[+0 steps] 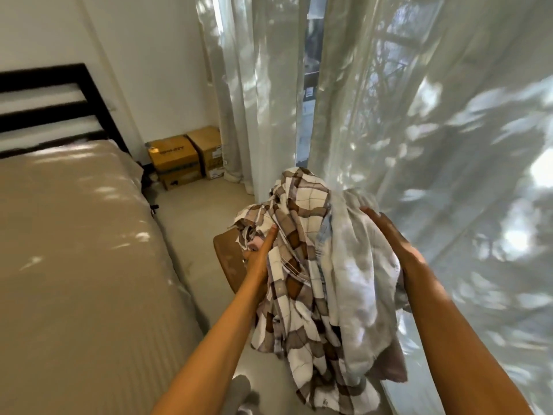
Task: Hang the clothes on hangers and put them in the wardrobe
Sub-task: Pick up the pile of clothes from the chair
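Brown-and-white checked cloth [299,250]: bunched up and held in the air between both hands, near the middle. Its loose end hangs down toward the near edge.
Pale grey-white cloth [356,265]: pressed right against the checked cloth on its right side, in the same bundle.
Left hand [257,259]: grips the left side of the checked cloth. The thumb lies on top and the fingers are tucked into the folds.
Right hand [392,238]: lies flat on the right side of the grey-white cloth, fingers straight, pressing on the bundle.
Brown wooden seat [226,259]: just behind the left hand, partly hidden by the bundle.
Bed with a tan cover [74,250]: fills the left side.
Black bed frame [59,85]: at the far end of the bed, by the white wall.
Brown cardboard boxes [185,157]: on the floor in the far corner, between the bed and the curtains.
Thin white curtains [419,115]: hang all along the right side, with spots of sun on them.
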`<state>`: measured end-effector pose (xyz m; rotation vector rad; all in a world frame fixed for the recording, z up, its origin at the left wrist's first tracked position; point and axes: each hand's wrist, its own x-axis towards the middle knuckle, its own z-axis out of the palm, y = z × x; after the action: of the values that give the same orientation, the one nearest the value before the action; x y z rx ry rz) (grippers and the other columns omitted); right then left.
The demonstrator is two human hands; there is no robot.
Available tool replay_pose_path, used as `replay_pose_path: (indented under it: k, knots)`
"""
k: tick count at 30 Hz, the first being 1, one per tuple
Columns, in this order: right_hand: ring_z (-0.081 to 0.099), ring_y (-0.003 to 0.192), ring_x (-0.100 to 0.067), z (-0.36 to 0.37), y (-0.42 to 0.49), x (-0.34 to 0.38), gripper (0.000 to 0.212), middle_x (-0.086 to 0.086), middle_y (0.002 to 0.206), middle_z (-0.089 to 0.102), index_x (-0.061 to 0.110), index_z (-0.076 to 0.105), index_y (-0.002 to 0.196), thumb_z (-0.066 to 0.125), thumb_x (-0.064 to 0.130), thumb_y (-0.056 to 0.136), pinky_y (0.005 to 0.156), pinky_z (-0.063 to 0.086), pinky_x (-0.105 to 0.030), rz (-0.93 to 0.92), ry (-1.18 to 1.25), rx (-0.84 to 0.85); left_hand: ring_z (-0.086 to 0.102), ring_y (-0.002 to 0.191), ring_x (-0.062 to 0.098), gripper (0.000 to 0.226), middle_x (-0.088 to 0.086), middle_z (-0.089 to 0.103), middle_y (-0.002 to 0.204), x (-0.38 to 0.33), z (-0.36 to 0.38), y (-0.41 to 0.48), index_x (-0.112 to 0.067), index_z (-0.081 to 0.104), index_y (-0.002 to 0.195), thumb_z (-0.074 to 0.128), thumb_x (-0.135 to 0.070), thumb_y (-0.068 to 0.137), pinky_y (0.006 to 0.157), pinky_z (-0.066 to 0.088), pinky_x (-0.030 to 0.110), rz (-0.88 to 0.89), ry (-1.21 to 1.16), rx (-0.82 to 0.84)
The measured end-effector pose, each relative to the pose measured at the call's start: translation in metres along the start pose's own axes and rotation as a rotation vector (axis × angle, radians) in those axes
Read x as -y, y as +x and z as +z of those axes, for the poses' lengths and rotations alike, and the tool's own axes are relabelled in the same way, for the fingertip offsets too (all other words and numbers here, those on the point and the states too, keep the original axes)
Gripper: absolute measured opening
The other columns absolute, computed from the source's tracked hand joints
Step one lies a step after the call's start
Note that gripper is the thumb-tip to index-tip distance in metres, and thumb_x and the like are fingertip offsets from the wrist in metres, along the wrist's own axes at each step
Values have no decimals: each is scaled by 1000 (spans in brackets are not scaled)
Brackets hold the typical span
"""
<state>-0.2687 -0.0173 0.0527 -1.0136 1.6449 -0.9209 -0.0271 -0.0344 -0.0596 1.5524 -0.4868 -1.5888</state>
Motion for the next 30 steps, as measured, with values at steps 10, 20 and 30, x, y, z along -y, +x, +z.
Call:
replay_pose_path:
  k: [10,20,30]
  knots:
    - [45,115,-15,145,-57,60,51,-9,133,47,8,40,139,45,35,96,87,37,-23,-300,138,66,16,142,36,118,12,0,158,-114,-152,-102,-14,-9,149,66,-60,71,113,22,51,324,69,-165]
    - [47,103,-6,433,-138,95,42,8,114,44,14,35,132,53,16,94,63,39,4,-453,280,277,33,133,36,116,16,20,150,-174,-448,-130,-13,7,145,66,-61,57,102,35,44,502,106,-332]
    - [37,134,-21,702,-62,48,72,1,148,36,21,26,146,55,52,87,108,33,-37,-324,93,447,24,139,39,118,8,11,158,-186,-662,-2,-38,-13,147,54,-77,58,111,24,56,521,364,-470]
